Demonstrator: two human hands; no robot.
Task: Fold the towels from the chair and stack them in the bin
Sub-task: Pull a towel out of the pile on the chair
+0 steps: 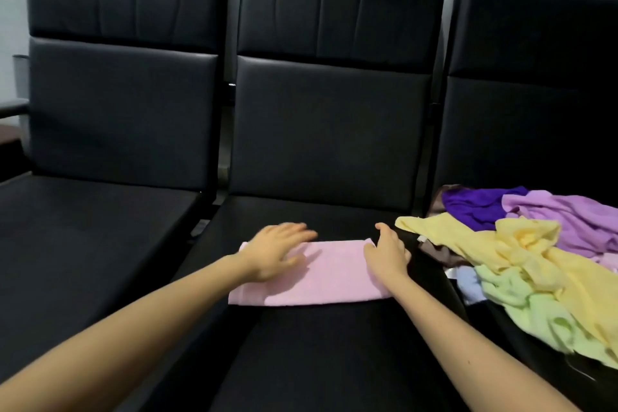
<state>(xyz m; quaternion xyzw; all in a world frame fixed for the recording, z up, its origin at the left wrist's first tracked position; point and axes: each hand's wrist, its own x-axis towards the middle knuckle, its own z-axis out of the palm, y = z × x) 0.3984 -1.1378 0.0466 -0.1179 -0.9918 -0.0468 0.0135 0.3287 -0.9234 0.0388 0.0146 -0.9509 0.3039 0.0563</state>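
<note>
- Found left hand [277, 252] flat on the left half of the pink towel [321, 278], fingers straight and slightly spread, pressing down; outline a little blurred.
- Located the pink towel as a folded strip lying across the middle chair seat [301, 361]; saw no bin anywhere in view.
- Found right hand [386, 256] at the towel's right end, fingers curled over the edge, thumb raised; read as a grip on that end, fingertips hidden.
- Judged the step in hand to be the next fold, right end carried over to the left. Advised keeping the left palm as anchor, lifting the right end low, matching edges before letting go, then smoothing outward.
- Recorded both forearms stretched forward, wrists low, palms down.
- Noted the unfolded towel pile [521, 254] on the right chair, near the right hand.
</note>
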